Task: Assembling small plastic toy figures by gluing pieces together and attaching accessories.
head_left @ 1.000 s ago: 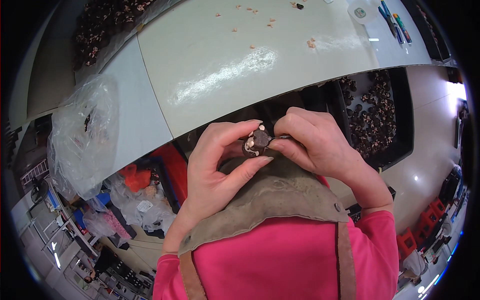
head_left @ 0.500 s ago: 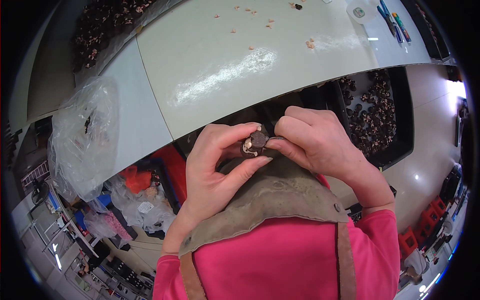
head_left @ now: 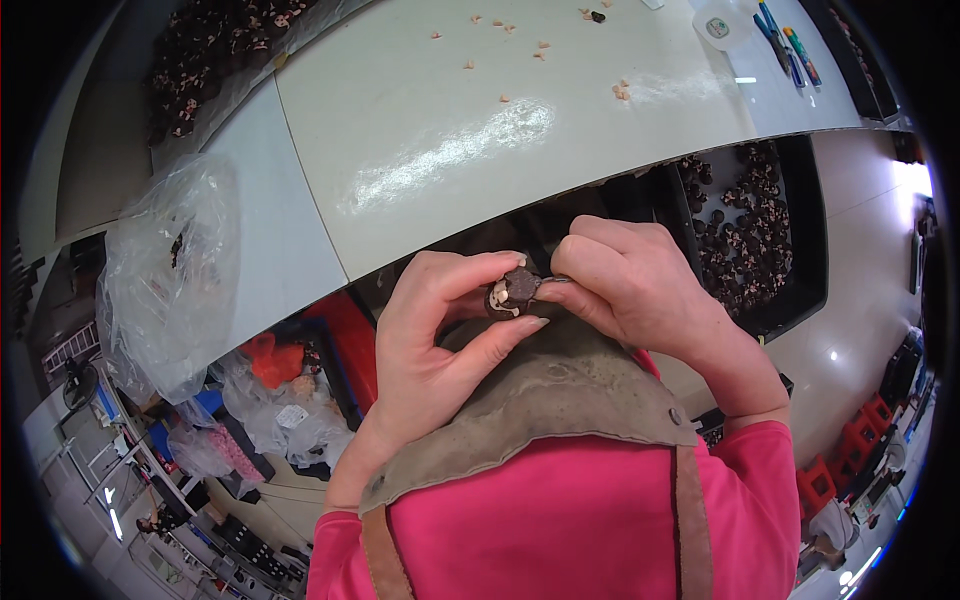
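Observation:
Between the thumb and fingers of my left hand [head_left: 432, 330] sits a small dark brown lump [head_left: 521, 287] with pale pinkish-cream patches on its side. My right hand [head_left: 625, 280] is closed in a pinch just to the right of it. A thin, greyish sliver [head_left: 553, 280] shows at the right fingertips and touches the lump's right side; the rest of it is hidden in the fingers. Both hands are above my brown apron [head_left: 540, 400], close to the table's front edge.
A white table [head_left: 420, 120] spans the front, with small pale scraps [head_left: 621, 91] and pens [head_left: 780, 45] on it. To the right, a black tray [head_left: 822, 230] holds many dark pieces. A clear plastic bag [head_left: 165, 270] hangs at the left; dark pieces [head_left: 215, 50] are heaped far left.
The brown lump has shifted slightly right and turned a little in my left fingers, so its pale patches show differently. My right hand stays nearly in place.

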The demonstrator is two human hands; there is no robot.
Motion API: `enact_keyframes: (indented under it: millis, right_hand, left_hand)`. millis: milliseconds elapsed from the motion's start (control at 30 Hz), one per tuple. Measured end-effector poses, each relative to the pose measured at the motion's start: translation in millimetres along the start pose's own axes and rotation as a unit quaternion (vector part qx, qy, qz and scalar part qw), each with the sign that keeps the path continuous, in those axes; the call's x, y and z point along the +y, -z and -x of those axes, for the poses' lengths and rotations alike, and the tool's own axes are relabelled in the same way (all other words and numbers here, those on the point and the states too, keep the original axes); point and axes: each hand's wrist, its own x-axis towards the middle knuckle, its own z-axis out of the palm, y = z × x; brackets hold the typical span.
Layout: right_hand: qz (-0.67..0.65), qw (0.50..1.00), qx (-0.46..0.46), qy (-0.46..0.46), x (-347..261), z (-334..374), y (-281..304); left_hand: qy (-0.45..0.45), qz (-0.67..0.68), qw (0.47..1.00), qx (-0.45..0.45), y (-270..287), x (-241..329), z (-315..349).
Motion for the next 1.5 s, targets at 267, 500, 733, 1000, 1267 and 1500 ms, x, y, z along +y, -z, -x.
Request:
enact_keyframes:
  millis: [267,500,733,1000,1267,1500]
  right_hand:
    - [-0.039,0.999,0.019,-0.004,-0.2,1.2,-3.0]
    - [-0.049,0.999,0.001,-0.002,-2.2,-1.0,-0.1]
    - [-0.049,0.999,-0.014,0.004,-3.9,-3.0,-0.3]
    - [-0.046,0.998,-0.028,-0.009,-4.6,-3.2,-0.1]
    - [-0.032,0.999,-0.020,-0.003,-3.7,-3.2,0.9]
    - [-0.001,0.999,-0.020,0.045,-1.6,-3.7,2.7]
  left_hand:
    - [0.008,-0.002,1.000,0.002,-0.7,1.7,0.9]
    - [0.010,0.013,1.000,0.010,0.1,0.1,2.7]
    - [0.003,0.001,1.000,0.008,1.9,0.2,2.8]
    - [0.006,-0.001,1.000,0.010,2.0,0.9,2.2]
    - [0.003,-0.020,1.000,0.005,3.1,1.8,1.9]
    - [0.019,-0.005,1.000,-0.003,2.3,3.2,1.7]
